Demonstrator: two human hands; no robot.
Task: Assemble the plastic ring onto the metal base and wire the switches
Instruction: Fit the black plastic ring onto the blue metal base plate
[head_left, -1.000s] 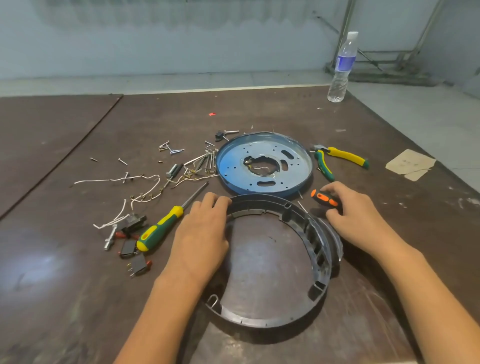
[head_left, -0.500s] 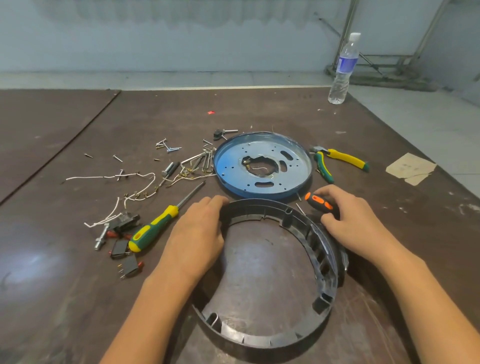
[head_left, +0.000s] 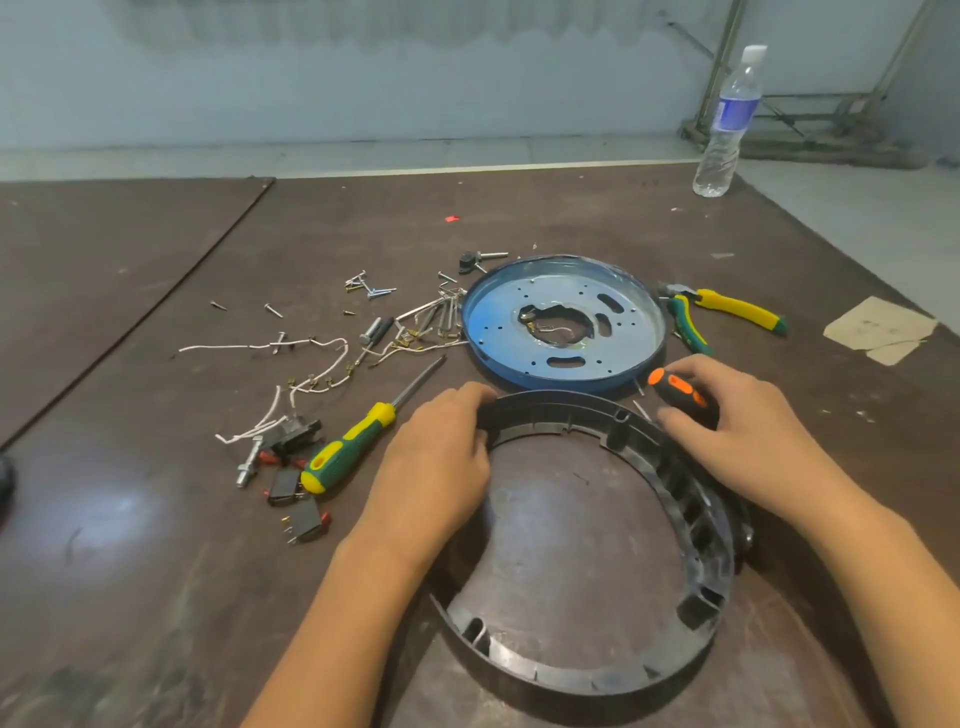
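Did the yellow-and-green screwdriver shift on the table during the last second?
No. The screwdriver lies where it did: tip just short of the blue metal base, handle end beside the black switches.

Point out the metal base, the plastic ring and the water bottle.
metal base (head_left: 488, 332), head view: bare blue floor, left side.
plastic ring (head_left: 571, 673), head view: near rim.
water bottle (head_left: 730, 111), head view: blue label.

We see a matt dark grey plastic ring (head_left: 561, 410) at lower centre, a glossy blue round metal base (head_left: 493, 327) above it, and a smooth, faintly shiny dark brown bench (head_left: 156, 571).
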